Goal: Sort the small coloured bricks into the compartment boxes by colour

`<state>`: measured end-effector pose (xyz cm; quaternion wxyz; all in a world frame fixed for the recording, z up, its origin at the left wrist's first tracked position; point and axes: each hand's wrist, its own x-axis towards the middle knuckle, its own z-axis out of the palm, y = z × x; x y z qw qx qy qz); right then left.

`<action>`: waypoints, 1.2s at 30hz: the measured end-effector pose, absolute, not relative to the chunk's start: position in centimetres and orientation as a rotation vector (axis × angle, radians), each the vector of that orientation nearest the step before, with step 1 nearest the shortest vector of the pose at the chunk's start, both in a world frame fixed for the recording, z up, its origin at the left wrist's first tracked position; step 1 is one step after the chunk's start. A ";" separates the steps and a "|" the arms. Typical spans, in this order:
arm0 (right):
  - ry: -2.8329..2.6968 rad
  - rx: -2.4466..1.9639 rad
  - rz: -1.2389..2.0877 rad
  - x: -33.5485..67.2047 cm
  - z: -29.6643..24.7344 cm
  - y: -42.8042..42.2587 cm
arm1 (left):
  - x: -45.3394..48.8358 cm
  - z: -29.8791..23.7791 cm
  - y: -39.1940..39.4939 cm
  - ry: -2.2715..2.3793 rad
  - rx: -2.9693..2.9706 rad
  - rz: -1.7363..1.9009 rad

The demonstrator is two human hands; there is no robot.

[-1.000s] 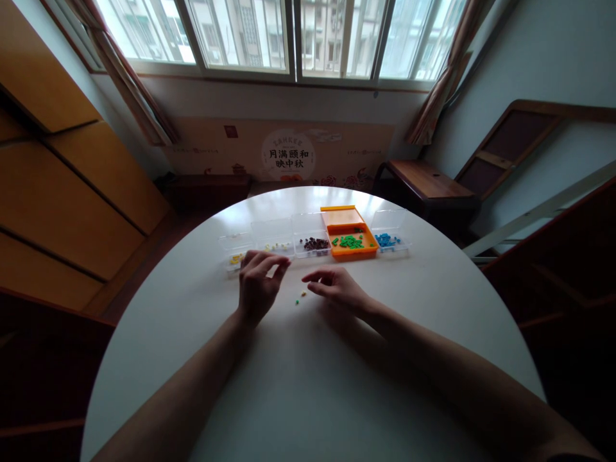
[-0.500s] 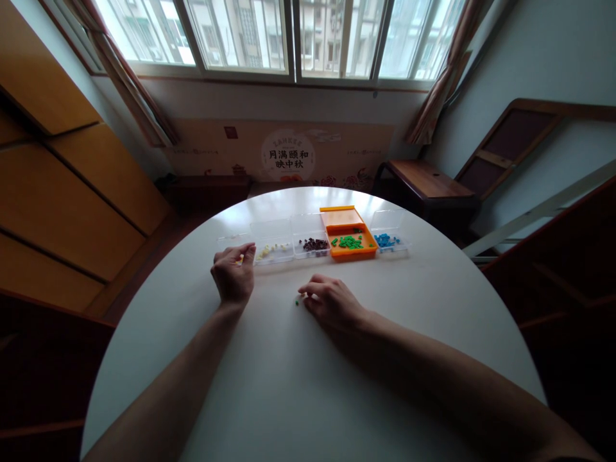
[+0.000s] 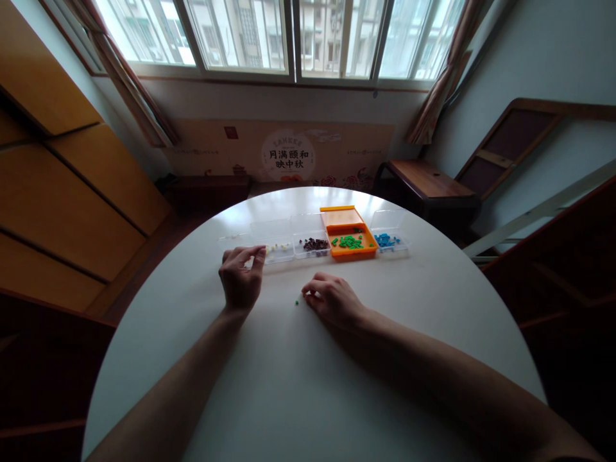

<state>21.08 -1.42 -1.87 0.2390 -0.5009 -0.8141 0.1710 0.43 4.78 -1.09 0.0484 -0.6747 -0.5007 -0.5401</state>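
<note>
My left hand (image 3: 239,277) rests on the white round table (image 3: 298,385), fingers loosely spread and holding nothing, just in front of the leftmost clear box (image 3: 233,240). My right hand (image 3: 333,299) lies knuckles-up, its fingertips pinched down on a small piece against the tabletop. A tiny green piece (image 3: 297,301) lies loose just left of those fingertips. Behind the hands runs a row of small boxes: pale yellow pieces (image 3: 278,247), dark brown pieces (image 3: 315,244), an orange box (image 3: 366,249) with green pieces (image 3: 350,242), and blue pieces (image 3: 386,240).
A wooden bench (image 3: 423,179) stands past the table at the right, under the window. Wooden cabinets (image 3: 72,192) line the left wall. A framed panel (image 3: 510,147) leans against the right wall.
My left hand went out to the leftmost box and has come slightly back to the right, fingers opening. My right hand dropped onto the table and closed its fingertips over the loose pieces.
</note>
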 end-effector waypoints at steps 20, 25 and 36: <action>-1.478 -1.112 1.161 21.8 -1.9 0.9 | 3.0 -0.4 1.8 -0.827 -2.503 -1.197; -1.480 -1.122 1.157 21.7 -1.9 0.8 | 3.0 -0.9 2.2 -0.794 -2.519 -1.192; -1.411 -1.150 1.153 21.6 -2.2 0.7 | 2.8 -1.2 3.5 -1.055 -2.444 -1.328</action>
